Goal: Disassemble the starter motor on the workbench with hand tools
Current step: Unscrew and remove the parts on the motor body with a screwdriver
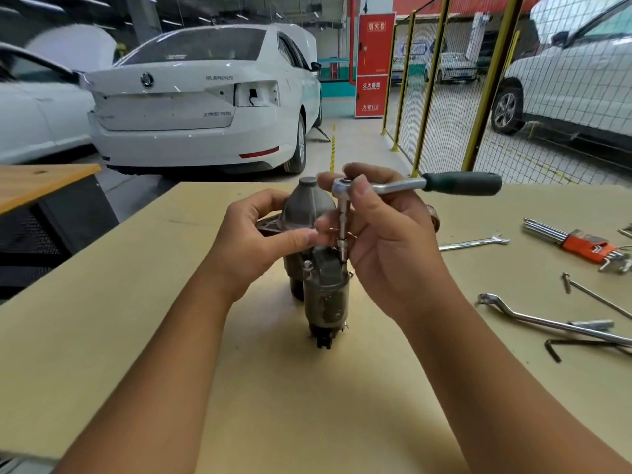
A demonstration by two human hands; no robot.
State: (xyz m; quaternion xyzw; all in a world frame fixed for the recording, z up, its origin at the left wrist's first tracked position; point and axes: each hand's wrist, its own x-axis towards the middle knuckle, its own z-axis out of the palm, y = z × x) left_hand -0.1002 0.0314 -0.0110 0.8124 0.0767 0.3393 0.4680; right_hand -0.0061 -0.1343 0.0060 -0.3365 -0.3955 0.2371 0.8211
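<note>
Two hands work on the starter motor (pixel 316 254), which stands near the middle of the workbench (pixel 136 319). We think the socket may slip off the bolt and round its head — this would come if the ratchet (pixel 410 186) leans away from upright. Our right hand (pixel 383 234) holds the ratchet head and its extension, fingers curled closely around them. Our left hand (pixel 253 234) grips the motor body to keep it still.

The red cabinet (pixel 372 65) reads "110"; other lettering is too blurred.
</note>
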